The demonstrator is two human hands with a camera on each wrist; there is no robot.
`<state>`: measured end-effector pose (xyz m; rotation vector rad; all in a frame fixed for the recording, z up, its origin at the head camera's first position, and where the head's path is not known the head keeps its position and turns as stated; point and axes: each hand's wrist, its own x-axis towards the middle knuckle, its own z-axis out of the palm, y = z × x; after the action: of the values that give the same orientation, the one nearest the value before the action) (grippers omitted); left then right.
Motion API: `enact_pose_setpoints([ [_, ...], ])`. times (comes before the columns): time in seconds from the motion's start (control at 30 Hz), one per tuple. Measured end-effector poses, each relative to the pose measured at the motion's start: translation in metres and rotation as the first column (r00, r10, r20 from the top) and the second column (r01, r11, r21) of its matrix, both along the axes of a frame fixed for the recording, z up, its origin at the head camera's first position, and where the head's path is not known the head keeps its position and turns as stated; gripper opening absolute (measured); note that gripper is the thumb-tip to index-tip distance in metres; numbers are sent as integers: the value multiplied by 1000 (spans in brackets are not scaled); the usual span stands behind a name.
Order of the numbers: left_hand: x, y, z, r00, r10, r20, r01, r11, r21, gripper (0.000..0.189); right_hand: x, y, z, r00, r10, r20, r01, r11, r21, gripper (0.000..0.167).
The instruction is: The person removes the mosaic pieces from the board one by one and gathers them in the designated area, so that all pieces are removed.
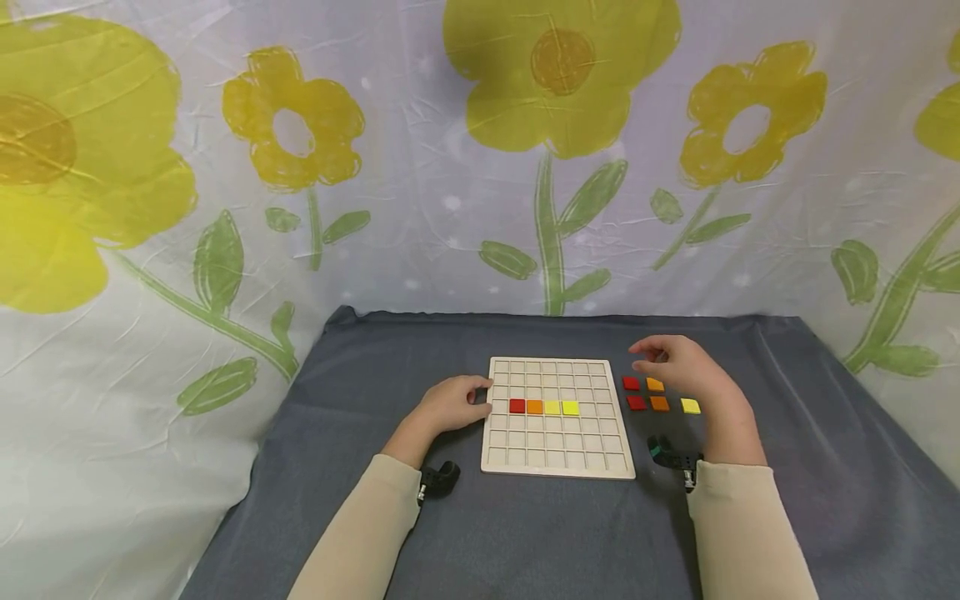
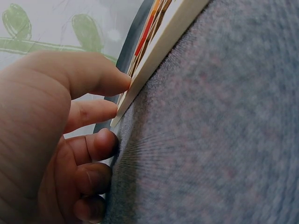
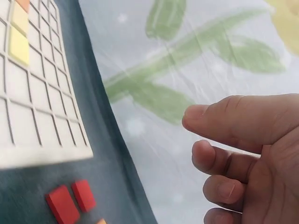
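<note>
The left hand point(image 1: 450, 405), thumb and finger apart, touches the left edge of the wooden board point(image 1: 558, 460) on the bench point(image 1: 525, 542), where a red tile point(image 1: 517, 406), an orange tile point(image 1: 535, 407) and two yellow tiles point(image 1: 571, 407) fill one row; the right hand point(image 1: 686, 365), relaxed and holding nothing, hovers near loose tiles point(image 1: 637, 403) in red, orange and yellow beside the board

Centre: one grid board point(image 1: 536, 459); on it one red tile point(image 1: 517, 406), one orange tile point(image 1: 535, 407), two yellow tiles point(image 1: 570, 407). Right of centre: two loose reds point(image 1: 636, 403), two loose oranges point(image 1: 659, 403), one loose yellow point(image 1: 691, 406).
</note>
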<state>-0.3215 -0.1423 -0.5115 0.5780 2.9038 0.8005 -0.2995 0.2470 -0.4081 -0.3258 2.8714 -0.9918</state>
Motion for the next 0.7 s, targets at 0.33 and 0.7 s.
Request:
enact_pose_setpoints([
  [0.33,0,1,2,1000,-5,-1,5,1000,15,51,-4,-31,-4,996,80,-31,-80,997,11,33],
  [0.7,0,0,2,1000,-4,7,4,1000,5,50,-3,-70,-11,969,219,-115,-211,974,79,33],
])
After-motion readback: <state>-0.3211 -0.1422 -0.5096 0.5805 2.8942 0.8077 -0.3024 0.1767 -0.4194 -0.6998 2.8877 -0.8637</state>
